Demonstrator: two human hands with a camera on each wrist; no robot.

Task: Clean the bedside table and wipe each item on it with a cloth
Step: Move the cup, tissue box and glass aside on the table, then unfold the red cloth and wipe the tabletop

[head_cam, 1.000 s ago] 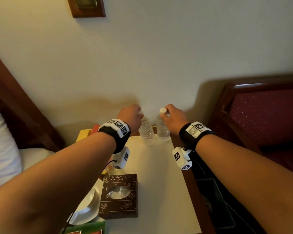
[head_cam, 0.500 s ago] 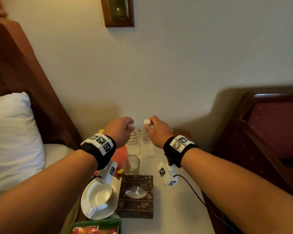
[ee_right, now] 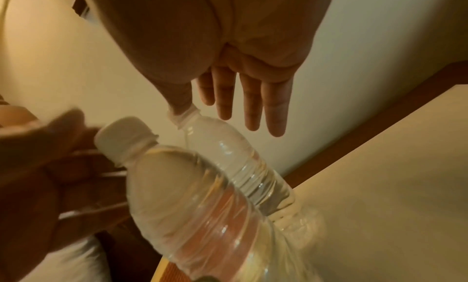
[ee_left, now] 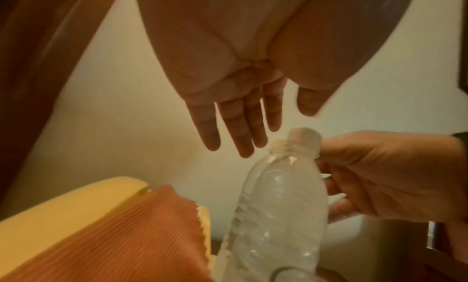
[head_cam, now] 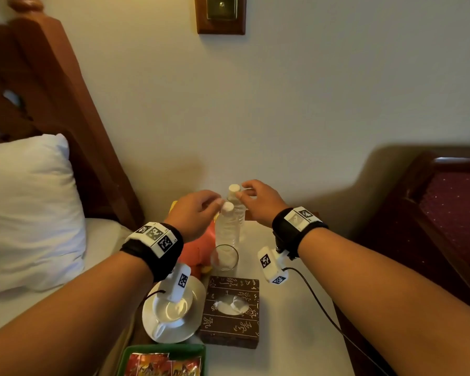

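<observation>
Two clear water bottles with white caps stand close together at the back of the bedside table: a near bottle and a far bottle. My left hand hovers just left of the near bottle's cap, its fingers straight and holding nothing. My right hand is at the far bottle with its fingers straight past it and only the thumb touching the cap. An orange-red ribbed cloth lies left of the bottles, over something yellow.
An empty glass stands in front of the bottles. Nearer me are a dark patterned tissue box, a white cup on a saucer and a green tray of sachets. A bed with a pillow lies left, a wooden chair right.
Both hands gripped the bottle caps and carried the bottles left towards the glass. Now the bottles stand on the table and both hands have opened.
</observation>
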